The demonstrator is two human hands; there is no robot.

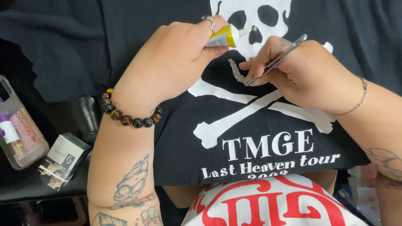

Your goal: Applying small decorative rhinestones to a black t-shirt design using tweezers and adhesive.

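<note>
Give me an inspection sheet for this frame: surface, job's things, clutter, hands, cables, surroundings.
Surface: black T-shirt with white skull print, spread flat.
Job's things: yellow glue tube; metal tweezers; curved rhinestone row on the print.
Clutter: small dark box; clear pouch with small items, both at left.
Hands: left hand grips the tube; right hand pinches the tweezers at the row.
Cables: nothing seen.
Surroundings: red-and-white garment at the bottom edge.

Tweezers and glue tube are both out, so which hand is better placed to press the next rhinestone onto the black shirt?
Probably the right hand: its tweezers already have their tips at the rhinestone row on the black shirt. The left hand is occupied holding the yellow glue tube just above.
</note>
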